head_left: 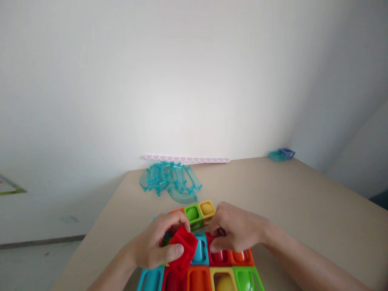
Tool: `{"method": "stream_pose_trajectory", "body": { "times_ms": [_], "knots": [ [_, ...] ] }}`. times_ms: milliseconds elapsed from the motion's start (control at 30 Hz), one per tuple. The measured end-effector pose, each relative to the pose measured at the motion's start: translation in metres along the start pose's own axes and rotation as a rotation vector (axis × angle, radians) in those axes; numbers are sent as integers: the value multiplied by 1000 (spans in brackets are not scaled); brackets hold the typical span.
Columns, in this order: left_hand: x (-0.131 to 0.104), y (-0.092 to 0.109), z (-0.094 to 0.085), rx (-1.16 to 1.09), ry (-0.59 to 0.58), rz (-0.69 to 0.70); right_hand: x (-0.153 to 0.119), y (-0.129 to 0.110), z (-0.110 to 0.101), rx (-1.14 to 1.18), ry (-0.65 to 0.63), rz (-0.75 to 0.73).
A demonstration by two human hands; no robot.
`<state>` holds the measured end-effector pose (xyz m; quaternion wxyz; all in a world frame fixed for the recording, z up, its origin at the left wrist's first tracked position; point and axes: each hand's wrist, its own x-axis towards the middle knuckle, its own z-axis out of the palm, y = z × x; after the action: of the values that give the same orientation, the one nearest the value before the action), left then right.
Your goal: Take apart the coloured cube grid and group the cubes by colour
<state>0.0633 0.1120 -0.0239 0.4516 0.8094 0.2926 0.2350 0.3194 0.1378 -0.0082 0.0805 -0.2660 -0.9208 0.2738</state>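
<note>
A red block [183, 252] is held tilted in my left hand [162, 242], its thumb on the near face and fingers behind. Below and around it lies a grid of coloured blocks with red, orange, yellow, green and blue [200, 250] pieces. My right hand [232, 226] has its fingers curled over a red block [220, 258] in the grid's upper row, the thumb on its edge; whether it grips anything is hidden. Just beyond the hands stand a green block [193, 214] and a yellow block [207, 209], side by side.
Clear teal plastic pieces [172, 180] lie in a pile toward the back left of the table [303, 210]. Behind them a purple patterned strip [188, 159] runs along the wall. A dark blue box [286, 153] sits at the far right corner beside another teal piece [275, 156].
</note>
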Motion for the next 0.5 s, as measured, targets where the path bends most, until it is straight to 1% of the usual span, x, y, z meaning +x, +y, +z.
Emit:
{"method": "stream_pose_trajectory", "body": {
  "times_ms": [167,300,500],
  "knots": [
    [-1,-1,0,68,41,-9,0,1,0,-15,47,-31],
    [0,0,0,114,72,4,0,7,5,-7,91,-65],
    [1,0,-1,138,95,10,-6,18,7,94,197,-23]
  ]
}}
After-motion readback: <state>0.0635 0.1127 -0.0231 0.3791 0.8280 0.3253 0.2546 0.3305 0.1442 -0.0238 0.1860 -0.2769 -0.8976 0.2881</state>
